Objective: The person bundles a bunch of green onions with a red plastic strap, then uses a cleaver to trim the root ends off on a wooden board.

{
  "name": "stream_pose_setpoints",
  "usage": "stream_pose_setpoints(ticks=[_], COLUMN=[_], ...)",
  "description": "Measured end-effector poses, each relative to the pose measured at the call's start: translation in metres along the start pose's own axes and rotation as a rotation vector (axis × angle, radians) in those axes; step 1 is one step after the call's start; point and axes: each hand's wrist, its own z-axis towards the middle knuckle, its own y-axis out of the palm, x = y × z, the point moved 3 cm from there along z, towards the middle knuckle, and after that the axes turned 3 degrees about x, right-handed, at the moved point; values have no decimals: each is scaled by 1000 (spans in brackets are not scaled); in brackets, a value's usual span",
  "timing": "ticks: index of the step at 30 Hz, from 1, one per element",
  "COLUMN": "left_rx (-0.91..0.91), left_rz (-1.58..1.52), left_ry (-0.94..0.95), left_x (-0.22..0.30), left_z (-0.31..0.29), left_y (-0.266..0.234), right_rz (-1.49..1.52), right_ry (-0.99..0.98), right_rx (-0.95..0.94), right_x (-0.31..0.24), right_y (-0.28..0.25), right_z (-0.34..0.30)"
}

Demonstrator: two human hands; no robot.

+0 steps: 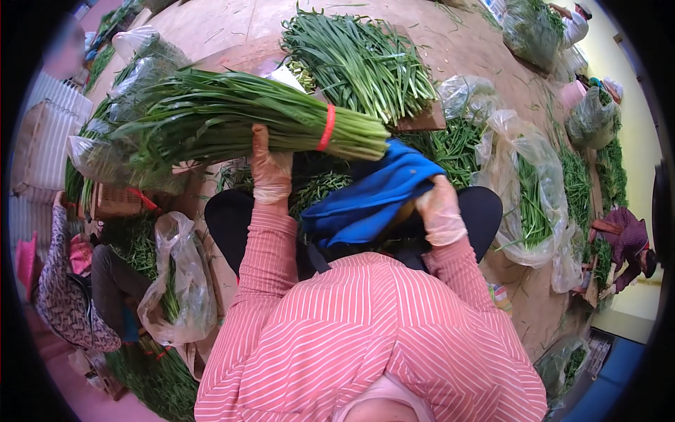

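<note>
A thick bundle of garlic chives (225,105) lies sideways in front of me, leaf tips to the left and pale cut stems to the right. A red band (327,127) wraps it near the stem end. My left hand (272,172), in a thin see-through glove, grips the bundle from below, thumb up along its near side. A blue cloth (373,197) hangs just under the stems. My right hand (441,211), also gloved, pinches the cloth's right end. Beyond the bundle, loose chives (358,63) are piled on a wooden board (425,121).
Clear plastic bags of greens stand at right (524,190) and left (179,267). Chives litter the floor (467,42). A wicker basket (116,200) is at left. A person in a patterned sleeve (60,295) sits left; another in purple (626,239) works far right.
</note>
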Motion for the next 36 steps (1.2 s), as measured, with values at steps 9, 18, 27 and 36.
stream_pose_setpoints(ticks=[9, 18, 27, 36], left_rx=[-20, -191, -51, -13], left_rz=[204, -431, -252, -145], left_ry=[138, -168, -199, 81], left_x=[-3, 22, -1, 53], left_z=[4, 19, 6, 7], left_y=[-7, -2, -59, -43], right_rz=[-1202, -200, -411, -1512], right_ry=[-939, 130, 190, -134], right_rx=[-81, -47, -344, -653], right_x=[5, 46, -10, -106], right_y=[120, 45, 103, 122], right_z=[-15, 10, -16, -32])
